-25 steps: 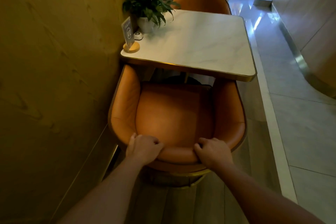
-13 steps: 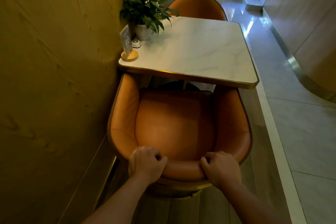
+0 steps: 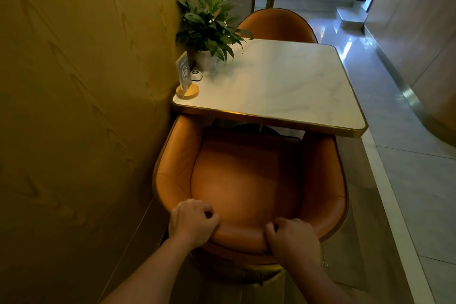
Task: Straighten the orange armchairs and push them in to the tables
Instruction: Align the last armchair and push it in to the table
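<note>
Left hand (image 3: 192,222): mine, forearm reaching in from the lower left, fingers curled over the top rim of the near armchair (image 3: 246,180), knuckles up, closed firmly on the padded backrest edge. Right hand (image 3: 293,239): forearm entering from the lower right, fingers likewise folded over the same rim, closed on it, thumb side turned toward the left hand. Both hands sit on the rear curve of the backrest with a stretch of orange padding between them.

Near armchair: orange, rounded shell with a gold-toned band under the rim, seat facing away from me toward the surface (image 3: 278,86). Its arm fronts reach the near edge of the surface, and the front of the seat lies in shadow below that edge. Its left side stands just beside the wood-grain wall (image 3: 81,106).

Surface: white marble-look top, gold trim, square with rounded corners.

Far armchair (image 3: 278,24): orange, only the back showing beyond the far edge of the surface.

On the surface, wall side: potted plant (image 3: 209,32) in a pale pot; small round white device (image 3: 196,75) just in front of the pot; table sign (image 3: 183,76) marked A12 standing upright in a round wooden base at the near left corner.

Floor (image 3: 399,168): pale tiles to the right, glossy further back.
</note>
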Tool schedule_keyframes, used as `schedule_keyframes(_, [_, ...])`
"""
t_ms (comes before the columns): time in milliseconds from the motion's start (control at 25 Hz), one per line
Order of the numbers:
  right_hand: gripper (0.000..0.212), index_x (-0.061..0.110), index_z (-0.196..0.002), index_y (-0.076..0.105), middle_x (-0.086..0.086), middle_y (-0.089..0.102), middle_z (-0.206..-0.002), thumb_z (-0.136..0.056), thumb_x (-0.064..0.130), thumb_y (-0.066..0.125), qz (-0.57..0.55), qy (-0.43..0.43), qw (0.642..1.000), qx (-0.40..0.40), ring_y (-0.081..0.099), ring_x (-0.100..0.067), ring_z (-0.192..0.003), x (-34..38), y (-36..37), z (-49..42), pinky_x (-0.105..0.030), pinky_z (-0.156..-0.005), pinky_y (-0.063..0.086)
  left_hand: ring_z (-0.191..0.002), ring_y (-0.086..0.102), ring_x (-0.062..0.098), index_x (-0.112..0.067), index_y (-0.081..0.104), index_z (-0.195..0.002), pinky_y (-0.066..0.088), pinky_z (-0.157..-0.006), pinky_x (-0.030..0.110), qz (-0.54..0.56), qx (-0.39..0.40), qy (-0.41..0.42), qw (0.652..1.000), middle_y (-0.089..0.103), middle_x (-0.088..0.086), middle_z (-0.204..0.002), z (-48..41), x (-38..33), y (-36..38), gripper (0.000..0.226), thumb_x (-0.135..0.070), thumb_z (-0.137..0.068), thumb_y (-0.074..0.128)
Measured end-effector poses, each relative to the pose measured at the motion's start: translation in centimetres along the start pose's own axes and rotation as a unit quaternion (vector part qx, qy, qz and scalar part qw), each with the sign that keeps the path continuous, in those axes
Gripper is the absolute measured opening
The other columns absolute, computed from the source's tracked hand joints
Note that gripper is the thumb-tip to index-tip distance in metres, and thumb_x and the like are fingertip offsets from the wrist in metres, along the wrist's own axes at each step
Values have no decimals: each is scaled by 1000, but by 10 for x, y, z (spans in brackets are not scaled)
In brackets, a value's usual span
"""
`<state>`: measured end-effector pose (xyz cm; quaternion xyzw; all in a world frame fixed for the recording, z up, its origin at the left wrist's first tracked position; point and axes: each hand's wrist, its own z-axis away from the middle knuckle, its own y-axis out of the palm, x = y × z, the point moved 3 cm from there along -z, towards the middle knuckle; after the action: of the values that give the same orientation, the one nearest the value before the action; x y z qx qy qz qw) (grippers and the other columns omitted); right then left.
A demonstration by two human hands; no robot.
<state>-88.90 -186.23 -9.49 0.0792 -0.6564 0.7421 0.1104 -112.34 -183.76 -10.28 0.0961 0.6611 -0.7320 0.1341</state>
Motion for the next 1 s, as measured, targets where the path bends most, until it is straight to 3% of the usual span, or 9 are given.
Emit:
schedule_keyframes(320, [40,20,-72,65,-1,56,-69,-95,44,43,-5,25,1000,-10,55,-13,-69,1,-4,-1,-33,-66,44,-87,52,7,-33,68,-93,46,-81,29,1,8,19,1000,58,-15,-88,-3,2,3,32,-57,-92,47])
schedule_keyframes(520, [45,18,-59,48,0,48,-61,-91,47,36,-20,25,999,-12,45,-14,-63,-2,7,-2,-32,-58,31,-83,55,3,-33,70,-89,47,-93,28,-24,15,28,999,62,-13,-85,-10,7,10,35,-58,-92,46])
schedule_keyframes(760, [46,20,-53,38,1,39,-54,-93,42,40,-10,19,1000,-4,35,-11,-53,5,4,3,-29,-54,23,-67,59,5,-29,70,-81,57,-67,30,-9,42,-9,999,64,-8,-72,-6,14,7,38,-58,-91,49])
schedule_keyframes(1000, [44,19,-52,44,1,46,-55,-85,48,38,-17,22,1000,-13,45,-12,-59,1,15,4,-29,-54,25,-67,58,6,-26,68,-78,55,-67,30,-34,54,-7,998,63,-6,-70,-3,20,6,43,-59,-92,46])
